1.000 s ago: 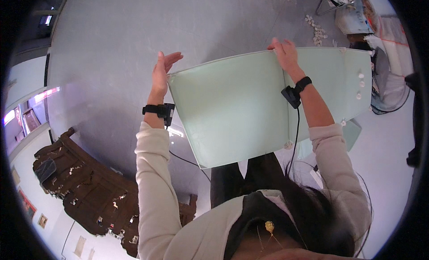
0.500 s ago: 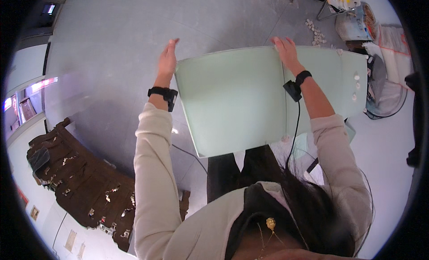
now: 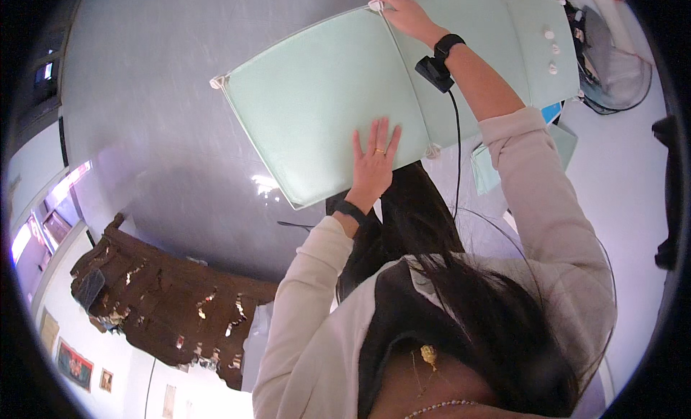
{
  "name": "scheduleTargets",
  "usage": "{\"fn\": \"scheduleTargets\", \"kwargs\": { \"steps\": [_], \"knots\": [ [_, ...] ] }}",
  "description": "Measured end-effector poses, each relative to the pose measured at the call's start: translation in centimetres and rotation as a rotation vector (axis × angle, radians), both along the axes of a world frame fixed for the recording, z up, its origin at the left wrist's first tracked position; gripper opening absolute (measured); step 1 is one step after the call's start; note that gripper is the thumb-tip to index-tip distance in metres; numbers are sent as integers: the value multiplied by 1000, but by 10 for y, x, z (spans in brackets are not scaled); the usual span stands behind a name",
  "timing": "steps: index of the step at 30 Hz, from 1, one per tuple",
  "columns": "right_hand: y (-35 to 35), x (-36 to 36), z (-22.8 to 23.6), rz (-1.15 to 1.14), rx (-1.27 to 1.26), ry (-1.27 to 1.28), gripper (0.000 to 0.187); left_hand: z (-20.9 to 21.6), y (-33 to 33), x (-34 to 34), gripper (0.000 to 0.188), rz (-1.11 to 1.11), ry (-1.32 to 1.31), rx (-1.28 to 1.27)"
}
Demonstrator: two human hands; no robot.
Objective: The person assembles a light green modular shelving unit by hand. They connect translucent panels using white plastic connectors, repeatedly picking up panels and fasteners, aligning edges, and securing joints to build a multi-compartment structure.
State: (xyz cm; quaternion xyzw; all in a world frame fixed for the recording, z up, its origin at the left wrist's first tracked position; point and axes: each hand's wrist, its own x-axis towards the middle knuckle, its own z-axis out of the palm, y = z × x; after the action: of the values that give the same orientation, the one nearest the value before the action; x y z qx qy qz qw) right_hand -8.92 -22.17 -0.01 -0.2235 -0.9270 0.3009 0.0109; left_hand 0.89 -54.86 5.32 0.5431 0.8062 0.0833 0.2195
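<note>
Pale green panels (image 3: pixel 309 95), joined side by side into a long flat board, stand in front of me. My left hand (image 3: pixel 374 163) lies flat on the leftmost panel near its close edge, fingers spread. At the far edge, by the seam between two panels, my right hand (image 3: pixel 410 21) has its fingers curled over the rim. They touch or nearly touch a white corner connector (image 3: pixel 376 5); I cannot tell which. Another white connector (image 3: pixel 217 83) caps the far left corner. A further connector (image 3: pixel 432 151) sits at the near end of the seam.
Several small white connectors (image 3: pixel 553 50) lie on the right-hand panel. Beyond it is a clear plastic bag (image 3: pixel 619 66). More green panels (image 3: pixel 563 145) lean at my right. A brown draped cover (image 3: pixel 173 300) is at the left. A black cable hangs from my right wrist.
My left hand has left the far left corner and moved nearer, onto the panel's face. White connectors now show at the far corner and seam. The view has shifted, with the board higher in it.
</note>
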Motion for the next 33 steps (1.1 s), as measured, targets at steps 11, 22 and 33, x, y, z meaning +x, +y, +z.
{"fn": "scheduleTargets", "kwargs": {
  "steps": [11,22,33],
  "knots": [
    [-18,5,30,37,-44,177,35,-15,14,24,80,37,125,-25],
    [-107,266,105,-142,-786,-199,16,-3,17,143,31,1451,-1414,358],
    [-183,292,39,-949,-1492,34,34,-47,28,141,21,1384,-1632,754]
  ]
}}
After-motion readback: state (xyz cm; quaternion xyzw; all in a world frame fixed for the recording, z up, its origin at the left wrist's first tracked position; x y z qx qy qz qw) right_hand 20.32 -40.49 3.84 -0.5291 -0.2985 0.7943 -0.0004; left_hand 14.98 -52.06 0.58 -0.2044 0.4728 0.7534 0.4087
